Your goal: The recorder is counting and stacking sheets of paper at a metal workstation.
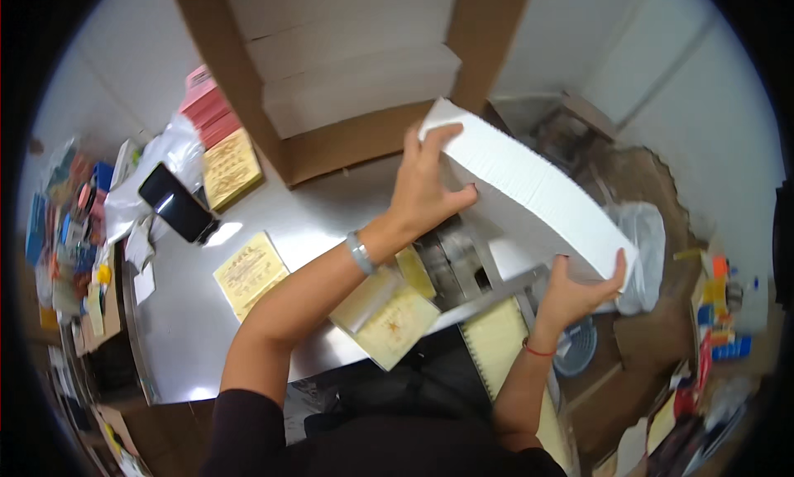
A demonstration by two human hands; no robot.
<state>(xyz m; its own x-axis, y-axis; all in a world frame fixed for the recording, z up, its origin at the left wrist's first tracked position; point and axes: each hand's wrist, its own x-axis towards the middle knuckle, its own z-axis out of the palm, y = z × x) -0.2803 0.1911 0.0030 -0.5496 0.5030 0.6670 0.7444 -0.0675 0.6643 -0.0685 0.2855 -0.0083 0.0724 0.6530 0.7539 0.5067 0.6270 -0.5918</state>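
Between my two hands a long white stack of paper [529,183] is held up at a slant, its finely ridged edge facing up and its right end lower. My left hand [423,183] grips the upper left end, fingers over the edge and thumb against the side. At the lower right end my right hand [579,293] is closed around the corner. Beyond my left hand stands a brown cardboard carton [331,159] with similar white stacks [360,88] inside. Under the held stack, a metal device [453,260] set at the table edge is partly hidden.
On the metal table [186,336] lie yellow printed sheets [251,272], another yellow printed piece [389,324], a yellow stack [231,169], pink stacks [207,105] and a black phone [175,202]. A spiral notebook [496,341], a round basket [577,350] and a plastic bag [645,245] are at right.
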